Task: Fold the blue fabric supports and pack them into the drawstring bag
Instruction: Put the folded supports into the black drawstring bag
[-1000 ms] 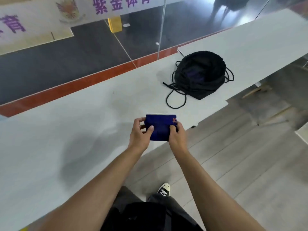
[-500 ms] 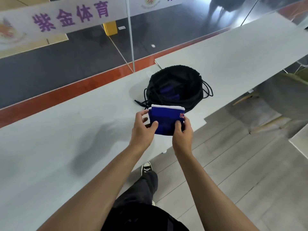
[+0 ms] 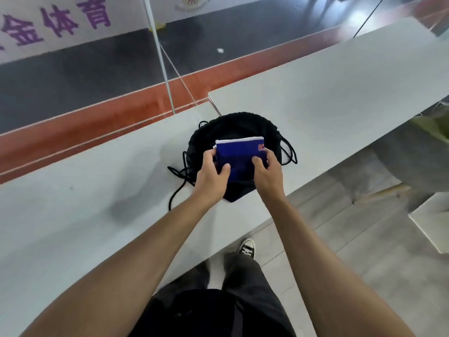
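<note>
A folded blue fabric support (image 3: 240,155) with a white top edge and a small red mark at its right corner is held flat between both hands. My left hand (image 3: 211,175) grips its left side and my right hand (image 3: 267,173) grips its right side. The support hovers right over the black drawstring bag (image 3: 233,122), which lies on the white table (image 3: 97,190) with its mouth open towards me. The bag's black cords (image 3: 178,176) trail off to the left and right. What lies inside the bag is hidden by the support.
A second white table (image 3: 328,93) adjoins at the right behind the bag. The table's front edge runs diagonally just below my hands. Grey floor, my legs and a black sneaker (image 3: 247,248) are below. A glass wall stands beyond the tables.
Both hands have carried the folded blue support forward and right, from in front of the bag to directly over its open mouth. I have stepped closer to the bag.
</note>
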A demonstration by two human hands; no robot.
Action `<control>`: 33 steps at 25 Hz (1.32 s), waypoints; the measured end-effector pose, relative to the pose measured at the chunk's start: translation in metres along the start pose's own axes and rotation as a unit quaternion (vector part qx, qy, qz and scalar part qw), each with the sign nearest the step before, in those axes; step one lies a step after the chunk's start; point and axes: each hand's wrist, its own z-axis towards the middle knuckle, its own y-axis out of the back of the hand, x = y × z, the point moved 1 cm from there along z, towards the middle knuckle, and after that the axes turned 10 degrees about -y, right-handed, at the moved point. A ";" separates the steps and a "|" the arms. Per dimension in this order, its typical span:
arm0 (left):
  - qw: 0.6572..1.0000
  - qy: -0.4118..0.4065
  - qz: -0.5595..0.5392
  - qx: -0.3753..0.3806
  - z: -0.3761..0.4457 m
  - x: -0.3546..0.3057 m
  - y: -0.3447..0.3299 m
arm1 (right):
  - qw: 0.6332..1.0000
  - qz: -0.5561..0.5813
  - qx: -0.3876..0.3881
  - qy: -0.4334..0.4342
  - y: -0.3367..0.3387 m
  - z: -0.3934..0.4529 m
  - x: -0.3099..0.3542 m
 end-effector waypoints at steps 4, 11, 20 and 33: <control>0.999 0.036 0.026 -0.029 0.032 0.001 -0.018 | 0.993 -0.074 0.087 -0.023 -0.002 0.052 0.012; 0.993 0.102 -0.001 -0.059 0.069 0.007 -0.057 | 0.982 -0.118 0.135 -0.057 -0.001 0.130 0.018; 0.979 0.168 -0.025 -0.116 0.084 0.021 -0.074 | 0.956 -0.125 0.228 -0.139 -0.003 0.177 0.007; 0.882 0.141 0.437 0.110 0.087 0.043 -0.095 | 0.926 -0.318 0.203 -0.033 0.026 0.213 0.014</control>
